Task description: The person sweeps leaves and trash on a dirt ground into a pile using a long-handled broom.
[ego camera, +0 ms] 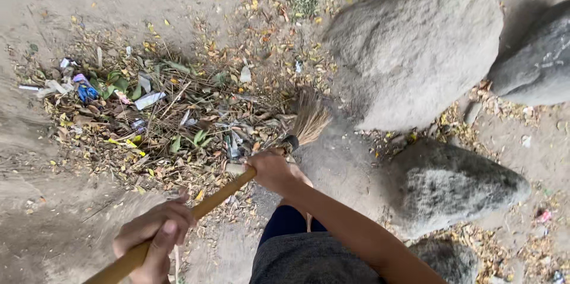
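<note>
While both hands clamp a wooden broom handle (pixel 196 210), the left hand (pixel 155 239) grips near its upper end and the right hand (pixel 273 171) sits farther down, nearer the bristles (pixel 307 119). Its long axis runs from lower left up to the right, bristles touching bare dirt between a litter-and-leaf pile (pixel 160 111) and a large grey boulder (pixel 415 46).

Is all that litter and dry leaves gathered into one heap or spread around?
Mostly gathered: the litter pile lies heaped left of the broom bristles, with only thin leaf scatter by the rocks.
</note>
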